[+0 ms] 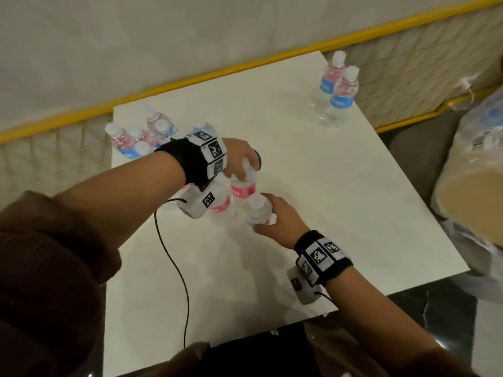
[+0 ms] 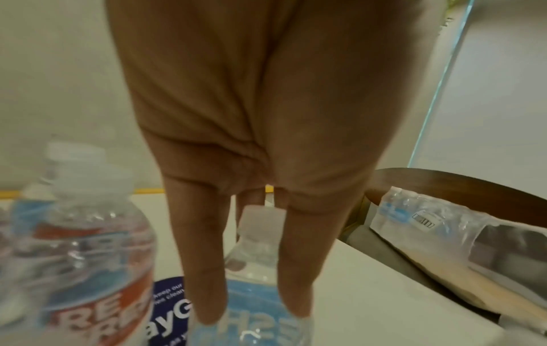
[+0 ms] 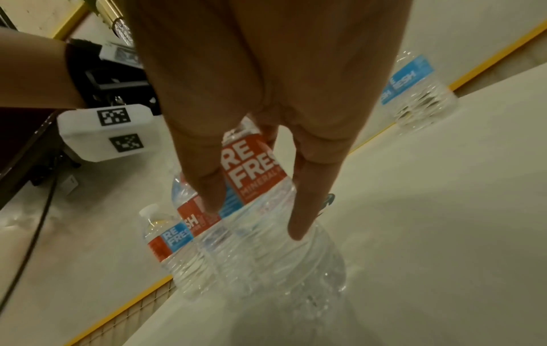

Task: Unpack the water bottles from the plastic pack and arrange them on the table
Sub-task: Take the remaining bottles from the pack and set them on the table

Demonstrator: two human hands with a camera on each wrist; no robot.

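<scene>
On the white table (image 1: 326, 200) my left hand (image 1: 245, 167) grips a water bottle (image 1: 243, 186) with a red label by its neck. In the left wrist view, the fingers (image 2: 204, 281) curl round that bottle (image 2: 260, 295), whose blue label side shows. Just in front, my right hand (image 1: 265, 213) holds a second bottle (image 1: 257, 210) round its shoulder; the right wrist view shows that bottle (image 3: 254, 173) between the fingers (image 3: 299, 224). The plastic pack (image 1: 479, 164) lies off the table's right edge.
A third bottle (image 1: 220, 208) stands under my left wrist. Several bottles (image 1: 136, 140) cluster at the back left corner, and two bottles (image 1: 339, 93) stand at the back right. A black cable (image 1: 174, 262) crosses the near left. A yellow rail (image 1: 217, 74) runs behind.
</scene>
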